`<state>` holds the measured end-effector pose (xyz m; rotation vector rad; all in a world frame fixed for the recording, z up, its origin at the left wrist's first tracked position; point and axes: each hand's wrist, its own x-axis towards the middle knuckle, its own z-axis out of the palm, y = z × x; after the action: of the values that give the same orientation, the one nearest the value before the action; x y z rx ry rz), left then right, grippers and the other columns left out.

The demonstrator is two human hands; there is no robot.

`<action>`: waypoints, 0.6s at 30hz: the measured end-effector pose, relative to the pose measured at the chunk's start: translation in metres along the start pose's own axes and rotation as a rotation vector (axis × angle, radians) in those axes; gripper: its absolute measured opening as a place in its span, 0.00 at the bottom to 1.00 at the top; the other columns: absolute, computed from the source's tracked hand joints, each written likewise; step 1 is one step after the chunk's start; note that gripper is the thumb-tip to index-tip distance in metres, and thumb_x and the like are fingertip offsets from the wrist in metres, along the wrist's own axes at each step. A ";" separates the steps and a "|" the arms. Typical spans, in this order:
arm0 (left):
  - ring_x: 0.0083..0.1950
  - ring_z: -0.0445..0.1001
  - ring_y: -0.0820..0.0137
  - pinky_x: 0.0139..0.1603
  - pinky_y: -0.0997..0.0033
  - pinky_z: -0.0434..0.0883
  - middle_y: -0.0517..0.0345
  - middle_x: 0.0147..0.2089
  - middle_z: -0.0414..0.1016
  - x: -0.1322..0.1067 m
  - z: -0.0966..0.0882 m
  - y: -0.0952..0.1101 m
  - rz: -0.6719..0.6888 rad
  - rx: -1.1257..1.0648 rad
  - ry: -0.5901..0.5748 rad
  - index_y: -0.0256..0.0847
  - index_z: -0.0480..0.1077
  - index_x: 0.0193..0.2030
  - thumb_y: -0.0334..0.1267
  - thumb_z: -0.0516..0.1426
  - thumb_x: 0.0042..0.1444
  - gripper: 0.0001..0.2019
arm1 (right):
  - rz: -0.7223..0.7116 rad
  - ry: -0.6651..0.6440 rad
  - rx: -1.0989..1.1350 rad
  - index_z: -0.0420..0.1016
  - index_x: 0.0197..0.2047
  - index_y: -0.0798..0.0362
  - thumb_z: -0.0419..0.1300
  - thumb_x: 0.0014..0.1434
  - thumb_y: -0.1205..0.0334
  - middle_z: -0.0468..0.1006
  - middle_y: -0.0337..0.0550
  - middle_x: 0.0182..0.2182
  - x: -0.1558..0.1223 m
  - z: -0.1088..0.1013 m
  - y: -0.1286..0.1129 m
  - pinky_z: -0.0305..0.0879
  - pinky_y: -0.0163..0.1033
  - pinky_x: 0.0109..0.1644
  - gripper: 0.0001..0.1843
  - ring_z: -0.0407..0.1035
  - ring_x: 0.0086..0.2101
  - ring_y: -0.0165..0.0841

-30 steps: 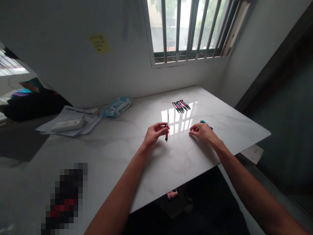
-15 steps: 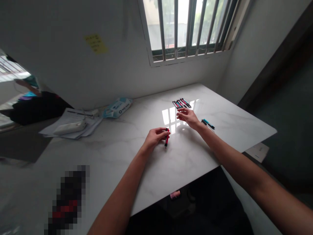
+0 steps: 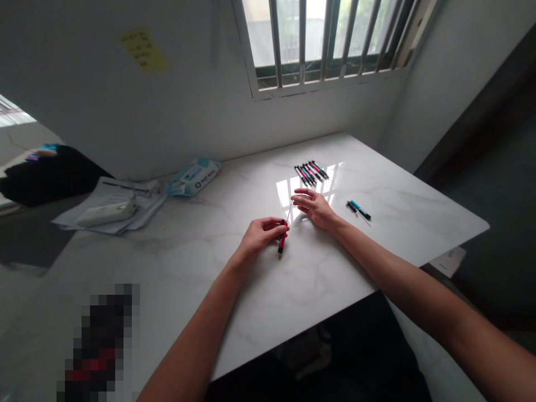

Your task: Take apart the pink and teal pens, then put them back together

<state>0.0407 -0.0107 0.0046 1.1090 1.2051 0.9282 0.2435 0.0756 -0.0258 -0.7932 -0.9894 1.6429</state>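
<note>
My left hand [image 3: 264, 233] is closed around a red pen barrel [image 3: 283, 237] with black parts, held tilted above the table. A thin pale refill [image 3: 289, 211] sticks up out of the barrel's top. At the refill's upper end are the bent fingertips of my right hand [image 3: 312, 206], closed on it as far as I can see; their exact grip is small and partly hidden. To the right of that hand lie a teal pen barrel [image 3: 360, 210], a short black pen part [image 3: 351, 206] and a loose thin refill [image 3: 364, 219].
Several pens [image 3: 311, 172] lie in a row towards the window. A wet-wipes pack [image 3: 195, 177], papers [image 3: 121, 222] and a white device [image 3: 108, 213] sit along the wall side. A blurred dark object [image 3: 100, 340] is at lower left. The table's front edge is near my body.
My right hand has moved left and down to the tip of the refill. My left hand still holds the red pen barrel. The view has shifted slightly.
</note>
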 end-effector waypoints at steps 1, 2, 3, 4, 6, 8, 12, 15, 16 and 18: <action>0.37 0.80 0.66 0.42 0.66 0.77 0.47 0.41 0.85 0.000 0.000 0.000 -0.001 0.005 0.001 0.36 0.82 0.42 0.49 0.76 0.41 0.24 | -0.001 -0.006 -0.006 0.82 0.44 0.47 0.80 0.44 0.52 0.85 0.40 0.39 0.000 0.000 0.000 0.65 0.39 0.48 0.25 0.75 0.40 0.32; 0.37 0.80 0.66 0.41 0.66 0.77 0.47 0.41 0.85 0.000 0.001 0.000 -0.001 0.010 0.004 0.36 0.82 0.42 0.49 0.76 0.41 0.24 | 0.000 -0.011 -0.007 0.82 0.45 0.46 0.80 0.44 0.52 0.85 0.40 0.40 0.000 0.000 0.000 0.65 0.39 0.48 0.25 0.75 0.40 0.32; 0.37 0.80 0.66 0.42 0.66 0.76 0.47 0.42 0.85 0.000 0.001 0.001 -0.001 0.016 0.008 0.37 0.82 0.42 0.49 0.76 0.41 0.24 | 0.002 -0.015 -0.005 0.82 0.45 0.46 0.80 0.44 0.51 0.85 0.40 0.40 -0.001 0.000 0.000 0.65 0.40 0.48 0.25 0.75 0.40 0.32; 0.37 0.80 0.66 0.42 0.66 0.76 0.47 0.42 0.85 -0.001 0.001 0.001 -0.002 0.020 0.008 0.37 0.82 0.42 0.49 0.76 0.41 0.24 | 0.005 -0.018 -0.002 0.82 0.44 0.46 0.80 0.44 0.51 0.85 0.40 0.40 -0.001 0.000 0.000 0.65 0.40 0.48 0.25 0.74 0.40 0.32; 0.38 0.80 0.66 0.42 0.66 0.76 0.47 0.43 0.85 -0.001 0.001 0.001 -0.002 0.025 0.006 0.37 0.82 0.42 0.49 0.75 0.41 0.24 | 0.009 -0.024 0.002 0.82 0.44 0.46 0.80 0.44 0.51 0.85 0.40 0.40 -0.001 0.000 0.000 0.65 0.40 0.48 0.24 0.74 0.40 0.32; 0.38 0.80 0.66 0.43 0.65 0.76 0.47 0.43 0.85 -0.002 0.001 0.001 0.000 0.032 -0.001 0.37 0.82 0.43 0.49 0.75 0.42 0.24 | 0.011 -0.034 -0.002 0.82 0.44 0.46 0.80 0.44 0.51 0.85 0.40 0.40 -0.001 0.000 0.000 0.65 0.41 0.48 0.24 0.74 0.40 0.32; 0.38 0.80 0.65 0.43 0.65 0.76 0.46 0.44 0.85 -0.003 0.000 0.002 0.011 0.057 -0.011 0.37 0.82 0.43 0.50 0.75 0.43 0.24 | 0.016 -0.049 -0.014 0.82 0.44 0.46 0.81 0.44 0.51 0.85 0.40 0.40 -0.001 0.000 -0.001 0.65 0.42 0.49 0.25 0.74 0.40 0.33; 0.38 0.80 0.65 0.43 0.65 0.76 0.46 0.44 0.85 -0.003 0.000 0.002 0.014 0.059 -0.010 0.37 0.81 0.43 0.50 0.74 0.44 0.24 | 0.023 -0.049 -0.022 0.81 0.44 0.47 0.80 0.43 0.51 0.85 0.41 0.41 -0.002 0.000 -0.001 0.65 0.42 0.48 0.25 0.74 0.40 0.33; 0.38 0.80 0.65 0.43 0.65 0.76 0.46 0.44 0.85 -0.003 0.000 0.002 0.012 0.055 -0.009 0.37 0.81 0.43 0.50 0.74 0.43 0.24 | 0.026 -0.050 -0.025 0.81 0.44 0.47 0.80 0.43 0.51 0.85 0.41 0.41 -0.002 0.000 -0.001 0.65 0.41 0.48 0.26 0.74 0.39 0.33; 0.38 0.80 0.65 0.43 0.65 0.76 0.46 0.44 0.85 -0.003 0.000 0.002 0.009 0.049 -0.005 0.36 0.81 0.44 0.49 0.75 0.43 0.24 | 0.032 -0.064 -0.032 0.81 0.44 0.48 0.80 0.43 0.51 0.85 0.41 0.41 -0.002 0.000 -0.001 0.65 0.40 0.47 0.26 0.74 0.39 0.32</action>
<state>0.0403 -0.0127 0.0071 1.1559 1.2252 0.9065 0.2443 0.0738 -0.0245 -0.7855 -1.0554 1.6927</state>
